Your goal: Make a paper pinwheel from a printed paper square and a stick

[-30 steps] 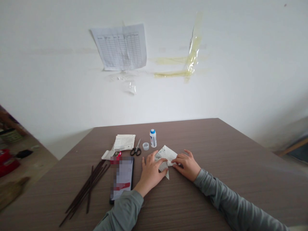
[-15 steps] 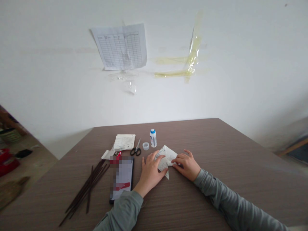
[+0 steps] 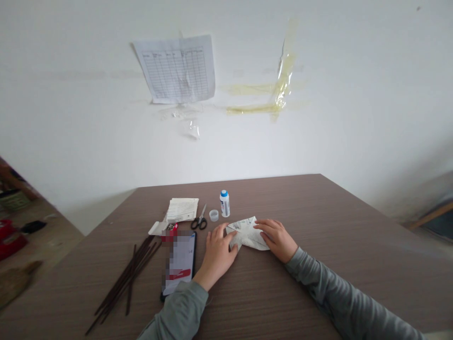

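A folded piece of printed paper [image 3: 249, 236] lies on the table in front of me, with a raised point at its far edge. My left hand [image 3: 218, 249] has the paper's left end in its fingers and thumb. At the other end, my right hand [image 3: 278, 238] grips the paper, its index finger lying over the top and the thumb below. The right end of the paper is partly hidden behind those fingers.
Beyond the paper stand a white bottle with a blue cap [image 3: 224, 205] and a small clear cup [image 3: 213, 216]. Black-handled scissors [image 3: 199, 222], a paper stack [image 3: 182, 209], a red box [image 3: 170, 232], a phone [image 3: 182, 267] and several dark sticks [image 3: 123, 278] lie to the left.
The paper has been turned and its outline is now wider, its downward-pointing tip no longer showing. My left hand has shifted slightly left, and my right fingers have spread over the paper.
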Motion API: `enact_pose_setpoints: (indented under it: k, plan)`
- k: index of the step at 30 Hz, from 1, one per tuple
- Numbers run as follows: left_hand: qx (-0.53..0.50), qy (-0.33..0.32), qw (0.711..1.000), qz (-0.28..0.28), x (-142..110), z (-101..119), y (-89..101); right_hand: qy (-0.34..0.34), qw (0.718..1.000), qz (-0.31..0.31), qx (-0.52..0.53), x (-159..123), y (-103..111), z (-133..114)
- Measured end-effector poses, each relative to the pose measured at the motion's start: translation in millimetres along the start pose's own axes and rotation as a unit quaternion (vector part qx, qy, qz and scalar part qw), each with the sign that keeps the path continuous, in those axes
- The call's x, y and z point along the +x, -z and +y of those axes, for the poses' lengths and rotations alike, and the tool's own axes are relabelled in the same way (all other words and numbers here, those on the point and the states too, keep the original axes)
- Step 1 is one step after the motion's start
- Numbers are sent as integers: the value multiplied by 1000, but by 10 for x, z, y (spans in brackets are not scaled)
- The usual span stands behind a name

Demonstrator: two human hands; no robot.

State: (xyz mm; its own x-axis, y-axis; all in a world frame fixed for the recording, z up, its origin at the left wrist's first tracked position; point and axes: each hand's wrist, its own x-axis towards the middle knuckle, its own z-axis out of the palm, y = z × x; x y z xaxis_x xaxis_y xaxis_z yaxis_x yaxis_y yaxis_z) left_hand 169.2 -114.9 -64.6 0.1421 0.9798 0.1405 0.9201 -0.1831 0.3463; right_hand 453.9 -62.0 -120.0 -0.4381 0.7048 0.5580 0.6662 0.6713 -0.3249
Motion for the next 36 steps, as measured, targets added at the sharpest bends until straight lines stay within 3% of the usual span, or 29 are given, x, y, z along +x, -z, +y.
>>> enact_pose_setpoints:
  k: [5, 10, 16, 24, 30, 36]
  plan:
    - [-1, -9, 1000, -22, 7, 23, 35, -21, 997, -78, 2, 5, -20, -1]
    - [-11, -2, 1000, -10, 35, -27, 6, -63, 983, -171, -17, 29, 16, -96]
    - [-55, -24, 998, 25, 30, -34, -27, -65, 987, -139, -53, 26, 101, -201]
    - [-70, -25, 997, -36, -50, 143, 91, -42, 990, -111, -77, 11, 77, -250]
    - [-45, -23, 998, -42, -59, 194, 151, -56, 984, -143, -88, 42, 84, -334]
    - [-29, -18, 998, -55, -62, 227, 192, -58, 985, -122, -109, 27, -10, -351]
